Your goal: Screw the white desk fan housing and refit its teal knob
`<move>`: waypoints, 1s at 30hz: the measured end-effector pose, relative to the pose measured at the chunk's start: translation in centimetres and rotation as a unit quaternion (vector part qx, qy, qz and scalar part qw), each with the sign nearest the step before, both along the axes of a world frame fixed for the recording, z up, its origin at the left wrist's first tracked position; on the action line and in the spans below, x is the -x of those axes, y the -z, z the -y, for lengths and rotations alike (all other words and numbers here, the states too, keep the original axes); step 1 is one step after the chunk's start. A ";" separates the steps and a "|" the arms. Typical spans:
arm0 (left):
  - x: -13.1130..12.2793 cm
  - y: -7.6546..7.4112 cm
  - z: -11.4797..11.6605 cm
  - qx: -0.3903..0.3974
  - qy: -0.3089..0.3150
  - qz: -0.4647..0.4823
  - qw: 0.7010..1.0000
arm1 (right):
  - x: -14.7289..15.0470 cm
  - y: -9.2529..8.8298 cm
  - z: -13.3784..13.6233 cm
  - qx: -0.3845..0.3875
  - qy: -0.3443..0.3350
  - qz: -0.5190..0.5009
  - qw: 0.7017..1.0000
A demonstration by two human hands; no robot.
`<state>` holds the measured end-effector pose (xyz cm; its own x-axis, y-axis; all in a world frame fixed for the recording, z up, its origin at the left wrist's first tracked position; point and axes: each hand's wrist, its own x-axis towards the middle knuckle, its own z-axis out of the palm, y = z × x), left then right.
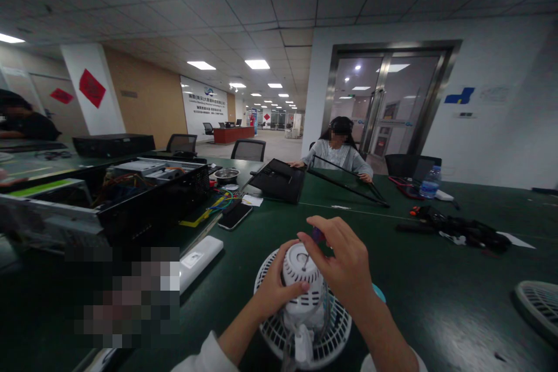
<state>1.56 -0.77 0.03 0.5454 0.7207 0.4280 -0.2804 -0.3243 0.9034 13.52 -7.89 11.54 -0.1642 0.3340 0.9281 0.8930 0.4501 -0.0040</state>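
Note:
In front of me a white electric fan (300, 293) lies face down, its round grille (335, 343) against the green table. My left hand (279, 285) is closed around the side of the vented motor housing, thumb across its near side. Above the housing's end, my right hand (342, 256) pinches the purple handle of a small screwdriver (317, 235). A thin metal shaft seems to reach down to the housing's end cap; its tip is too small to make out. A bit of light blue plastic (378, 293) shows beyond my right wrist.
An opened computer case (152, 209) stands at left, with a phone (235, 216) and a white box-like item (203, 258) nearby. Across the table a person (337, 148) holds a black frame (349, 183). Another grille (538, 305) lies far right, near a water bottle (430, 183).

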 end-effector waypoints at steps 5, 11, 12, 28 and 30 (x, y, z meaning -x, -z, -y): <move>0.0 -0.1 0.2 0.006 0.004 0.001 1.000 | -0.2 -0.1 0.0 0.019 -0.019 0.008 1.000; 0.0 -0.2 0.3 -0.003 -0.005 -0.006 1.000 | -0.1 0.1 0.0 0.018 -0.068 -0.027 0.997; 0.0 -0.2 0.2 -0.005 -0.008 -0.007 1.000 | 0.0 0.2 0.0 0.010 -0.057 -0.026 0.998; 0.1 -0.4 0.3 -0.007 -0.005 -0.006 1.000 | 0.0 0.1 -0.1 0.024 -0.022 -0.032 0.999; 0.1 -0.5 0.3 -0.005 -0.005 -0.007 1.000 | -0.1 -0.1 0.1 0.044 -0.044 -0.039 0.997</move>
<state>1.44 -1.07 0.52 0.5446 0.7215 0.4277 -0.2638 -0.3367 0.9039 13.61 -7.98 11.67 -0.1250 0.4021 0.9070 0.8457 0.5212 -0.1145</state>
